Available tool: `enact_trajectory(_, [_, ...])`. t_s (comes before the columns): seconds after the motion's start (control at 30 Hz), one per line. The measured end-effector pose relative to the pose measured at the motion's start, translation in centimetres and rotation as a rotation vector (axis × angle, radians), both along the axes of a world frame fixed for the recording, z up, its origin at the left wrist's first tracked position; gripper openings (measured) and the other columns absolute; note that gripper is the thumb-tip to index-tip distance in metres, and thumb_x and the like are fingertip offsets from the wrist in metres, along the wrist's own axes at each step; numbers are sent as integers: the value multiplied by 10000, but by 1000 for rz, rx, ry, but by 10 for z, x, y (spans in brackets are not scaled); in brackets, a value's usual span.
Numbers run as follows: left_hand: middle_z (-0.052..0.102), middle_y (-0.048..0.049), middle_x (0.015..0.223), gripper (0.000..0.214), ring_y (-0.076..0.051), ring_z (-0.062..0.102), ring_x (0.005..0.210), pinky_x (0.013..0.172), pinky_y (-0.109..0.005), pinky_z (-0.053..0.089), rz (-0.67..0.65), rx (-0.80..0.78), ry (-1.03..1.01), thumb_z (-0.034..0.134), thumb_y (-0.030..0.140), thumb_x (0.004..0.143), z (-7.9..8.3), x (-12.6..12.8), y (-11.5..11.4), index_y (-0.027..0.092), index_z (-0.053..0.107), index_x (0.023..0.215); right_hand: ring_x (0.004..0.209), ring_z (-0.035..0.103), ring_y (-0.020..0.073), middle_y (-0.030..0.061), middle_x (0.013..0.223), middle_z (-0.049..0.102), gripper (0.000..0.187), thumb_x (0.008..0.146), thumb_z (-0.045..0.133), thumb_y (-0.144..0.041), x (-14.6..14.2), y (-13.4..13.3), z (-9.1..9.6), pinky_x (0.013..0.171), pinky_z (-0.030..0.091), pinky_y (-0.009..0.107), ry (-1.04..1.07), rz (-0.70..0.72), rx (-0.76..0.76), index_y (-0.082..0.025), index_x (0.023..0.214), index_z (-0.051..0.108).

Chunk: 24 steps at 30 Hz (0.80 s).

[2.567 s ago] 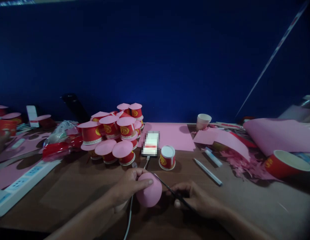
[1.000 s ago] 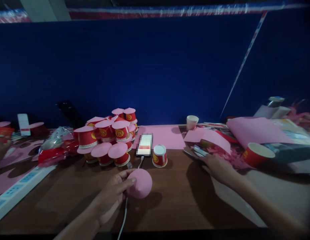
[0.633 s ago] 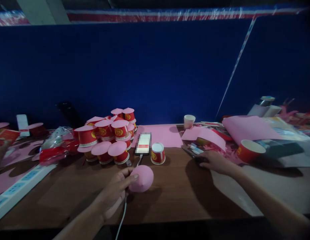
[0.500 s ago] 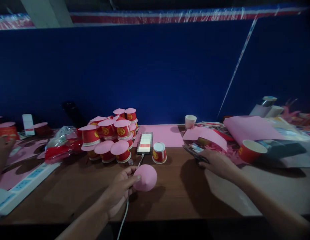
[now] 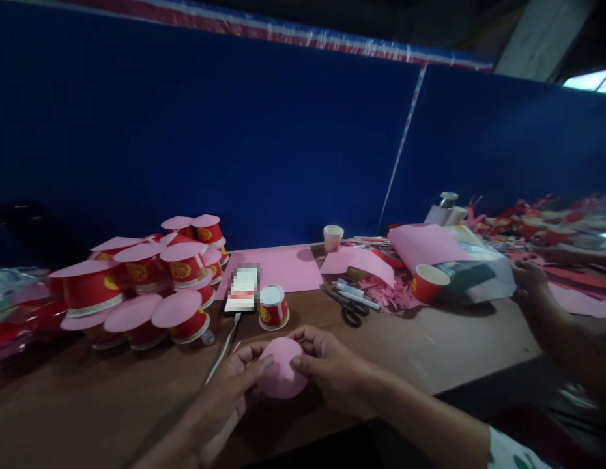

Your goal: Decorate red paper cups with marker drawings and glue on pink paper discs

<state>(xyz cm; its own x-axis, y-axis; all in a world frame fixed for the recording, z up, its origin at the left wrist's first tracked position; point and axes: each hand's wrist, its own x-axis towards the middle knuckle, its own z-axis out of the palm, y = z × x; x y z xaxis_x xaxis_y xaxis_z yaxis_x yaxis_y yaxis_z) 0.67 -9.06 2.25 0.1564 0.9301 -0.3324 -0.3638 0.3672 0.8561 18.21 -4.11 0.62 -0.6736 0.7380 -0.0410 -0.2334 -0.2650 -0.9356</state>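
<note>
A pink paper cone (image 5: 282,376) is held low over the front of the table between both hands. My left hand (image 5: 242,378) grips its left edge, thumb on top. On its right edge, my right hand (image 5: 327,365) pinches it with thumb and fingers. Just beyond stands an upside-down red paper cup (image 5: 274,309) with a white base. Scissors (image 5: 349,307) with black handles lie on the table beyond my right hand. Stacked at the left are several red cups (image 5: 188,264), upside down and topped with pink paper cones.
A phone (image 5: 243,290) with a white cable lies by a pink paper sheet (image 5: 288,267). Pens (image 5: 356,296), pink scraps, a tilted red cup (image 5: 429,283) and a white cup (image 5: 333,238) are to the right. Another person's hand (image 5: 532,280) is at the far right.
My right hand has left the scissors on the table and come over to the pink cone, now holding its right edge. My left hand still holds the cone. The view has turned right.
</note>
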Motion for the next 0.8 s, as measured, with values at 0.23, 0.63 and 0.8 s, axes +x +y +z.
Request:
enact_trajectory(0.23, [673, -62, 1000, 468, -178, 647, 852, 684, -260, 514, 91, -33, 116, 768, 358, 634, -13, -4, 23, 195, 560, 1021, 802, 581, 137, 26, 920, 637, 302, 762, 638, -232, 19, 25, -4, 688, 432, 237, -160, -82, 159, -178, 1047, 555])
enact_trajectory(0.63, [676, -72, 979, 531, -228, 643, 868, 678, -278, 521, 247, -104, 229, 846, 326, 464, -5, -57, 30, 186, 607, 918, 1005, 572, 193, 75, 1086, 636, 259, 872, 469, -226, 81, 109, 10, 841, 399, 265, -1256, -494, 1040, -187, 1106, 574])
enact_trajectory(0.8, [700, -96, 937, 502, -221, 660, 775, 671, -308, 518, 169, -112, 181, 811, 408, 499, 1, -71, 31, 179, 610, 898, 977, 590, 233, 122, 1039, 652, 199, 856, 489, -210, 98, 131, 9, 801, 398, 283, -1438, -484, 967, -152, 988, 627])
